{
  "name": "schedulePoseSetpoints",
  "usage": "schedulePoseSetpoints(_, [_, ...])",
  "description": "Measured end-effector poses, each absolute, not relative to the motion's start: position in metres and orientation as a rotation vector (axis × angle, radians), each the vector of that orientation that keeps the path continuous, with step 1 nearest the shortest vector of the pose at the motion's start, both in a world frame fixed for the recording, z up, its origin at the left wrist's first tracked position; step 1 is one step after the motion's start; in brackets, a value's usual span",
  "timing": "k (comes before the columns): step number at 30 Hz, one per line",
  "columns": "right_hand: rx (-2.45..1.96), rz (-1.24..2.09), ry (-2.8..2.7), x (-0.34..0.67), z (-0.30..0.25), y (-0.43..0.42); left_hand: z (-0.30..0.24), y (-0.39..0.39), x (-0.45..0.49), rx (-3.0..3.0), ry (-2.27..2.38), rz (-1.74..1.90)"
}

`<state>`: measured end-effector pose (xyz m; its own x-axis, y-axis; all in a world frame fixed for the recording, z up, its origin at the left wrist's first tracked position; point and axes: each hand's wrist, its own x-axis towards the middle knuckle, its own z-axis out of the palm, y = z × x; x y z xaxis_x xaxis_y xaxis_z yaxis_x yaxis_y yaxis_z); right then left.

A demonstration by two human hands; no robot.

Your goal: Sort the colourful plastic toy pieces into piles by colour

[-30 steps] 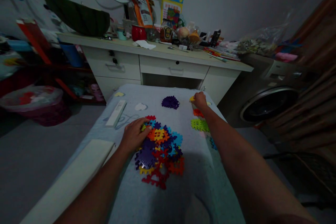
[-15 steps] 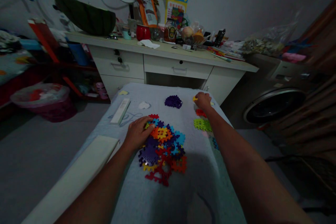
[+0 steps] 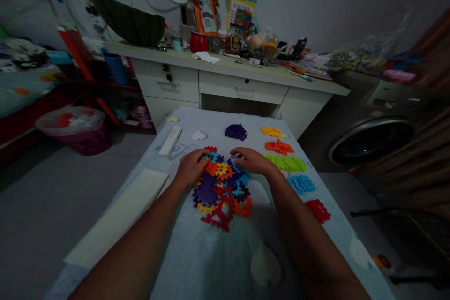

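Observation:
A mixed heap of coloured plastic puzzle tiles (image 3: 221, 192) lies in the middle of a light blue cloth-covered table (image 3: 211, 262). My left hand (image 3: 191, 166) rests on the heap's left upper edge, fingers curled onto the tiles. My right hand (image 3: 250, 161) lies over the heap's top right, fingers stretched flat and pointing left. Sorted piles sit around it: purple (image 3: 236, 131), yellow (image 3: 271, 131), orange (image 3: 279, 146), green (image 3: 285, 162), blue (image 3: 301, 183) and red (image 3: 318, 210).
A white flat box (image 3: 170, 141) and a long pale board (image 3: 119, 215) lie on the table's left side. Beyond stands a cluttered white desk (image 3: 225, 79), a washing machine (image 3: 372, 136) at right, and a pink bin (image 3: 75, 129) at left.
My right hand has drawn back from the yellow pile at the far right to the top of the mixed heap. The view has shifted, showing more sorted piles on the right.

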<state>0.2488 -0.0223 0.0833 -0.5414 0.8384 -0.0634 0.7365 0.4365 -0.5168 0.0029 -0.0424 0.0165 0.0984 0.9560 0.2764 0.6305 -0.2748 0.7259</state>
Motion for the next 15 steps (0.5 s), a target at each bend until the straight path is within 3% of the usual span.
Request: schedulePoseSetpoints(15, [-1.295,0.852,-2.315,0.252,0.068,-0.021,0.018,-0.043,0.004,2.037,1.622,0.959])
